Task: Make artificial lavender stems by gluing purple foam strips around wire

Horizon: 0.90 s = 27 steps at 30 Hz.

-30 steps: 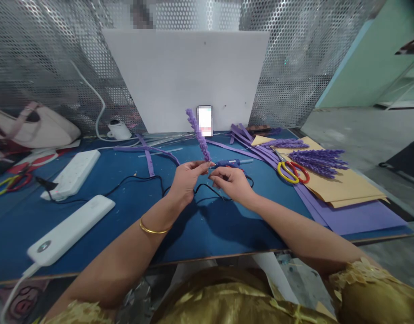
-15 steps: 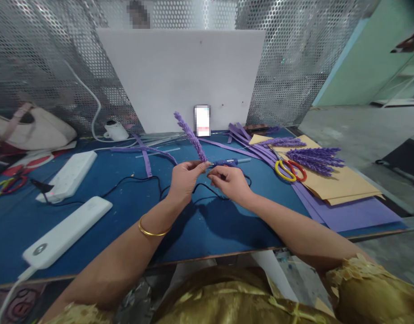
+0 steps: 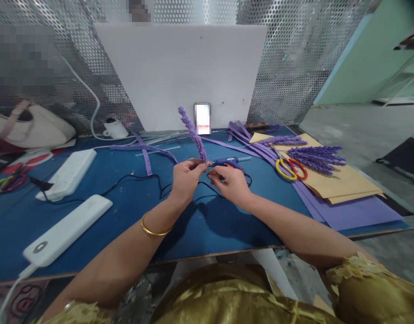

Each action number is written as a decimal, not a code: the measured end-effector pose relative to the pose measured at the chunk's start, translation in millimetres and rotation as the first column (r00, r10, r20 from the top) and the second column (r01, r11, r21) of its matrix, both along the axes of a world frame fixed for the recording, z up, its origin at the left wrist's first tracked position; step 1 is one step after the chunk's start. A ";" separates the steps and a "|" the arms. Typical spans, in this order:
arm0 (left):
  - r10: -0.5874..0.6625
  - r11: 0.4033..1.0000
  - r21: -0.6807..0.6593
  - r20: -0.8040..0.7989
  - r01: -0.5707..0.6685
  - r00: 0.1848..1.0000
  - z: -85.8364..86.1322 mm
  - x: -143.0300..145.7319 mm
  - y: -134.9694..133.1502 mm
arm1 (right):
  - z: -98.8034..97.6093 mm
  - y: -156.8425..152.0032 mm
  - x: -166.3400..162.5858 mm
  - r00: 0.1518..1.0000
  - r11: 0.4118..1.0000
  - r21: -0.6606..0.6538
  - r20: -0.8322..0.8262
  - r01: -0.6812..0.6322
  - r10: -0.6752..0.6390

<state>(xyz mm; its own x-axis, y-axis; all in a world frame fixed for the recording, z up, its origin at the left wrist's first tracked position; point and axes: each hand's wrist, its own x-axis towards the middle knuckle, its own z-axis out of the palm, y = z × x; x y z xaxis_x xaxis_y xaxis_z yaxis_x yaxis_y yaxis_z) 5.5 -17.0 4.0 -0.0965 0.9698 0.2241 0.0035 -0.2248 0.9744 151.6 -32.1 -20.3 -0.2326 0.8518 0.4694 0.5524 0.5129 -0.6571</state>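
Observation:
Between the thumb and fingers of my left hand [image 3: 187, 177] is the lower end of a purple paper lavender stem [image 3: 192, 134]. Its flowered tip leans up and to the left. My right hand [image 3: 232, 183] is close beside, fingers curled together in a pinch near the stem's base; anything between them is too small to make out. Just beyond the right hand's fingers is a blue glue gun [image 3: 226, 160], its nozzle pointing left toward the stem base and a glue stick [image 3: 244, 159] poking out behind. The hand hides part of the gun.
Purple paper strips [image 3: 257, 146], yellow-and-red scissors [image 3: 290, 169] and finished lavender stems [image 3: 314, 158] on tan paper [image 3: 341, 186] are at right. A white power bank [image 3: 68, 229], a power strip [image 3: 72, 171] and a black cord [image 3: 126, 179] occupy the left. A phone [image 3: 202, 119] stands at the back.
The lavender stem has turned slightly more upright, its tip shifting right and up. Both hands stay close together in nearly the same place.

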 end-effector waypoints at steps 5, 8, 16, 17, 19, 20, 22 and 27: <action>-0.055 0.996 -0.068 0.103 0.062 0.993 -0.3 -1.7 3.3 | -2.0 4.0 -1.7 0.985 0.996 -0.070 -0.166 -0.054 0.042; -0.110 0.985 -0.117 0.163 0.130 0.980 -0.7 -3.8 7.3 | -0.4 9.3 -3.3 0.914 0.956 -0.219 -0.393 -0.197 0.099; -0.175 0.984 0.000 0.105 0.176 0.979 1.0 -3.3 6.6 | 5.3 12.9 -3.2 0.764 0.890 -0.270 -0.633 -0.367 0.124; -0.177 0.984 0.013 0.107 0.176 0.978 0.7 -2.4 6.3 | 5.0 12.9 -3.0 0.767 0.900 -0.257 -0.630 -0.352 0.120; -0.172 0.985 0.013 0.146 0.172 0.974 -0.5 -0.4 6.4 | 3.9 12.9 -2.9 0.777 0.915 -0.240 -0.619 -0.325 0.114; -0.158 0.987 -0.005 0.180 0.162 0.971 -1.3 0.4 6.6 | 3.3 13.0 -3.1 0.784 0.920 -0.235 -0.610 -0.313 0.111; -0.108 0.991 -0.052 0.240 0.124 0.965 -2.6 1.4 7.0 | 2.2 13.1 -3.7 0.800 0.929 -0.233 -0.592 -0.286 0.098; -0.100 0.991 -0.057 0.251 0.118 0.963 -2.4 1.5 5.2 | 1.9 12.3 -4.6 0.823 0.947 -0.244 -0.566 -0.211 0.037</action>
<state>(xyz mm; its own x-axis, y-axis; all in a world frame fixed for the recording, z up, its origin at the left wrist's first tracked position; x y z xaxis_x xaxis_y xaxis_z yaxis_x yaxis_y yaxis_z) 6.9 -11.8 1.6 -0.0329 0.9900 0.1374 -0.2599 -0.1412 0.9553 147.0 -19.8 -18.4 -0.1237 0.9481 0.2931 0.0005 0.2954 -0.9554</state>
